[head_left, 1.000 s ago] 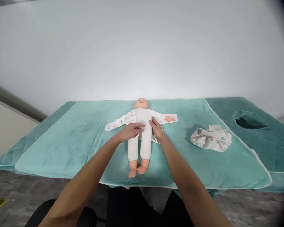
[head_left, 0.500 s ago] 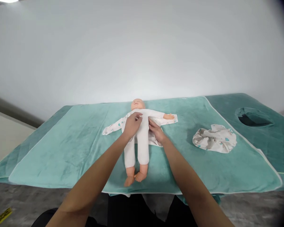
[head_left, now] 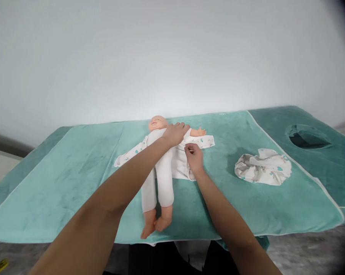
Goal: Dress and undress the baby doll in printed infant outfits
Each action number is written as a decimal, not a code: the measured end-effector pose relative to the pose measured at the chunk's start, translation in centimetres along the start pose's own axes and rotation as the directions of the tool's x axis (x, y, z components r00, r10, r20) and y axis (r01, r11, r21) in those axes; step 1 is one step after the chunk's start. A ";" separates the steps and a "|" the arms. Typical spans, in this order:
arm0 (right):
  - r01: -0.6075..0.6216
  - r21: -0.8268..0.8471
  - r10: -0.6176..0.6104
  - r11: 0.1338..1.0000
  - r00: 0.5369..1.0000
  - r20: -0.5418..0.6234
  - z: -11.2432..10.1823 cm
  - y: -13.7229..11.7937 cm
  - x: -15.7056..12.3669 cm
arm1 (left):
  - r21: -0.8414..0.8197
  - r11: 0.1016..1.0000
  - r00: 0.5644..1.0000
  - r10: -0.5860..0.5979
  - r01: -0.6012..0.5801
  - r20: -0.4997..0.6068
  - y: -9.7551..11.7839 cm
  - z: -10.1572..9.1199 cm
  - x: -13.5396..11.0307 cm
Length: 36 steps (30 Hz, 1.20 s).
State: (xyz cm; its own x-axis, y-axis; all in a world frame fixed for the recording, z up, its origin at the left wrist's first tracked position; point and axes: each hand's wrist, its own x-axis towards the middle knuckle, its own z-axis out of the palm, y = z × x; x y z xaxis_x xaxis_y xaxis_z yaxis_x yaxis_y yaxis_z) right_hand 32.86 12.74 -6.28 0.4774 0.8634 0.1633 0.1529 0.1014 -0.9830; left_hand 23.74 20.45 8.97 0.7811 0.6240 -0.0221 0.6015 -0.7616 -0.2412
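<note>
A baby doll (head_left: 164, 183) in a white body suit lies face up on a teal mat, tilted a little to the left. Beneath its torso is spread a white printed baby shirt (head_left: 180, 164), with one sleeve out to each side. My left hand (head_left: 176, 134) is closed over the doll's upper arm; its thumb is hidden. Close by, below that arm, my right hand (head_left: 194, 156) pinches the shirt's fabric by the doll's side. The doll's bare hand (head_left: 198, 132) rests above the right sleeve (head_left: 205, 141).
A crumpled printed cloth garment (head_left: 262, 168) lies to the right on the teal mat (head_left: 75, 183). Further right, the darker cover has a hole (head_left: 308, 137). A white wall (head_left: 172, 57) stands behind the mat.
The doll has shifted left and tilted. My left hand moved from its chest up and right onto its arm. My right hand rose slightly and closed into a pinch.
</note>
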 end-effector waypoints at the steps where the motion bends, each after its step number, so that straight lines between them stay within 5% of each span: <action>1: 0.001 -0.108 -0.008 0.994 0.998 -0.055 -0.3 0.2 0.6 | 0.018 1.000 1.000 0.017 -0.017 -0.010 -0.4 0.1 -0.2; 4: -0.049 -0.348 0.048 0.936 0.999 -0.011 -0.9 0.4 2.9 | 0.067 0.996 0.997 0.059 -0.056 -0.050 -1.4 0.6 -1.0; 8: -0.044 -0.370 0.110 0.928 0.981 0.158 -1.5 0.1 5.5 | 0.132 0.988 0.992 0.088 -0.076 -0.089 -2.5 0.9 -2.1; 10: -0.035 -0.281 0.084 0.959 0.983 0.163 -2.1 0.0 6.0 | 0.156 0.985 0.990 0.088 -0.070 -0.111 -3.0 0.9 -2.7; 13: -0.104 0.100 0.088 0.990 0.985 0.147 -3.2 -0.1 5.9 | 0.171 0.984 0.989 0.082 -0.060 -0.126 -3.4 1.1 -3.1; 15: -0.207 0.378 0.148 0.902 0.973 0.179 -4.0 -0.2 5.7 | 0.169 0.983 0.989 0.092 -0.072 -0.113 -3.2 1.5 -3.2; 18: -0.344 0.558 0.244 0.755 0.938 0.247 -5.0 -0.4 5.7 | 0.175 0.978 0.989 0.125 -0.111 -0.075 -2.3 1.9 -2.9; 24: -0.357 0.710 0.211 0.607 0.934 0.289 -6.5 -2.3 5.3 | 0.227 0.967 0.993 0.121 -0.116 -0.007 -0.7 3.1 -1.8; 31: -0.313 0.599 0.115 0.737 0.932 0.345 -5.4 -3.7 3.3 | -0.100 0.994 0.994 -0.043 0.033 -0.098 1.2 6.3 0.2; 36: -0.299 0.675 0.098 0.674 0.942 0.320 -5.4 -2.6 3.1 | -0.272 0.961 0.998 -0.059 0.049 -0.028 2.1 6.8 0.8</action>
State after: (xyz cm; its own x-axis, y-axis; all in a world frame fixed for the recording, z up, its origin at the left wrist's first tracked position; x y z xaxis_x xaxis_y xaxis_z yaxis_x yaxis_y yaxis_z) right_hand 38.60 12.49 -2.76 0.1882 0.9816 0.0306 -0.6243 0.1437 -0.7678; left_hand 24.49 20.49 1.85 0.7487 0.6626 0.0197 0.6620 -0.7489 0.0310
